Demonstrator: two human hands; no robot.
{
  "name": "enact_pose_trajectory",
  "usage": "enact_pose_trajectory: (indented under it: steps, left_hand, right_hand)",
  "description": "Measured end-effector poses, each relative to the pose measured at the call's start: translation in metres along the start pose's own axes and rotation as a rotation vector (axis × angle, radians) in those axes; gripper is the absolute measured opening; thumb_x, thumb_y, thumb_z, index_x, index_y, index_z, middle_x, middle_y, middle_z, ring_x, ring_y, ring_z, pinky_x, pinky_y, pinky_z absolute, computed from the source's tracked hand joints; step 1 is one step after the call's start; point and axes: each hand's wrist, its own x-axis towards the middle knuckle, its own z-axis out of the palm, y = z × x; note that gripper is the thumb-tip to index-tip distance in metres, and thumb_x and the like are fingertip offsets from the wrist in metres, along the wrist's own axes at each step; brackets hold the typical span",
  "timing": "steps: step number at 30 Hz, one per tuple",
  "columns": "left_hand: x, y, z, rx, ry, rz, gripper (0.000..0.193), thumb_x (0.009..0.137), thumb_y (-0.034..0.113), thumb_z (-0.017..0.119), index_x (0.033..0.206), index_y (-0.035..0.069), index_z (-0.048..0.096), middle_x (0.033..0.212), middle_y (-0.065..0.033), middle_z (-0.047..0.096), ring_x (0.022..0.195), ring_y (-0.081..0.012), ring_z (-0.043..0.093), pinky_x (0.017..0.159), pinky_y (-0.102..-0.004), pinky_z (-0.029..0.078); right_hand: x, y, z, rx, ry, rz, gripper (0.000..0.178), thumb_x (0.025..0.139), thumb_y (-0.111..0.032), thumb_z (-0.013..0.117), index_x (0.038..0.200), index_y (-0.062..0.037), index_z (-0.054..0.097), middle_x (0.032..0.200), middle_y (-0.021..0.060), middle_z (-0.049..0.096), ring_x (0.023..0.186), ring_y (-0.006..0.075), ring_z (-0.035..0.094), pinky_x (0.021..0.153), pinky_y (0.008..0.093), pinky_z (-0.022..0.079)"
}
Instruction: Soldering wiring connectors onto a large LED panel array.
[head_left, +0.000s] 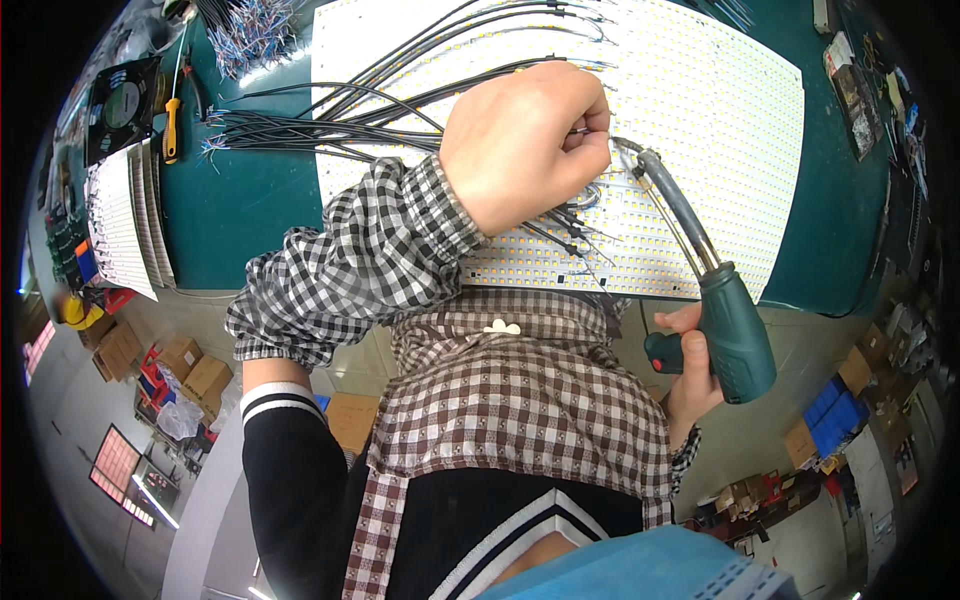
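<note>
My left hand (pixel 530 145) is closed in a pinch over the white LED panel (pixel 720 130), on a thin wire mostly hidden by the fingers. Beside those fingertips is the bent tip of a green soldering gun (pixel 738 335). Its handle and trigger are gripped by my right hand (pixel 693 375), below the panel's near edge. Long black cables (pixel 380 130) with stripped, coloured ends run across the panel and pass under my left hand. More short cable ends (pixel 570 235) show just below that hand.
The panel lies on a green table (pixel 240 210). To the left are a stack of white strip boards (pixel 125 215), a yellow-handled screwdriver (pixel 172 130), a black fan (pixel 122 103) and a bundle of wires (pixel 250 35). Cardboard boxes (pixel 205 385) stand on the floor.
</note>
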Motion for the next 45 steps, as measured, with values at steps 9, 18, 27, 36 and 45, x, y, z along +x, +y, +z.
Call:
enact_pose_trajectory:
  steps: [9,18,27,36,45]
  left_hand:
    - [0.002,0.001,0.0,0.008,0.0,0.006,0.009,0.07,0.01,0.063,0.077,0.006,0.06,0.068,-0.0048,0.056,0.059,-0.0152,0.056,0.055,-0.0266,0.046]
    - [0.003,0.0,0.002,0.018,0.01,0.018,0.009,0.071,0.011,0.064,0.077,0.006,0.06,0.067,-0.0047,0.055,0.058,-0.0156,0.055,0.054,-0.027,0.046]
    - [-0.001,0.001,-0.002,0.08,0.096,0.127,0.013,0.073,0.011,0.066,0.082,0.004,0.058,0.072,-0.0058,0.056,0.062,-0.0189,0.056,0.057,-0.0281,0.046]
    - [-0.009,0.006,-0.027,0.072,-0.192,0.125,0.015,0.076,0.009,0.065,0.087,0.003,0.057,0.077,-0.009,0.056,0.072,-0.0221,0.059,0.064,-0.0298,0.048]
    - [0.0,0.004,-0.017,0.276,-0.061,0.222,0.01,0.079,0.007,0.062,0.088,0.003,0.058,0.077,-0.0067,0.057,0.069,-0.0174,0.059,0.062,-0.0267,0.047]
  right_hand:
    - [0.001,0.0,-0.002,0.037,-0.004,-0.027,0.028,0.085,-0.018,0.057,0.094,0.0076,0.052,0.079,0.0135,0.055,0.072,0.0233,0.059,0.067,0.0369,0.054]
    - [0.0,0.001,-0.003,0.036,0.021,-0.035,0.032,0.086,-0.023,0.057,0.093,0.0076,0.051,0.08,0.0135,0.055,0.072,0.0239,0.058,0.068,0.0355,0.053]
    - [0.001,0.003,-0.005,0.067,0.025,-0.042,0.035,0.087,-0.027,0.056,0.093,0.0073,0.05,0.08,0.0131,0.053,0.072,0.0237,0.058,0.068,0.0355,0.053]
    - [0.001,0.012,-0.005,0.235,0.144,-0.112,0.034,0.081,-0.017,0.064,0.098,0.01,0.052,0.08,0.014,0.057,0.069,0.0238,0.059,0.063,0.0367,0.055]
    - [-0.004,0.02,-0.01,0.24,0.166,-0.142,0.041,0.082,-0.022,0.063,0.102,0.0115,0.052,0.085,0.0187,0.059,0.066,0.0255,0.062,0.058,0.0335,0.055]
